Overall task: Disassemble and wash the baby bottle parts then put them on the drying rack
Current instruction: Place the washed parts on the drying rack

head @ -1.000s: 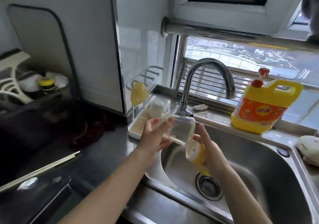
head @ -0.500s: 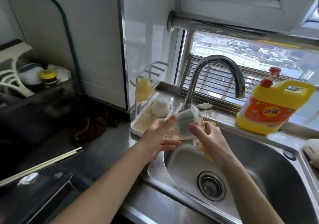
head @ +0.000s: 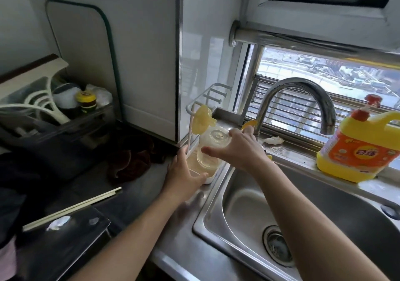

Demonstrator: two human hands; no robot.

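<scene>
Steel counter (head: 140,194) left of the sink (head: 324,211) carries the drying rack (head: 211,180). On it the left hand (head: 183,174) lies straight-fingered against the near corner, probably steadying it. The right hand (head: 240,148) grips the clear bottle (head: 211,150), mouth down on the rack to drain, a yellow part (head: 249,124) behind its fingers. Half a second earlier both hands held the bottle over the sink's edge.

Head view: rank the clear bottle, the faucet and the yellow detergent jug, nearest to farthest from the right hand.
1. clear bottle, gripped in the right hand, at its left
2. faucet, just behind and to its right
3. detergent jug, far right on the window ledge
</scene>
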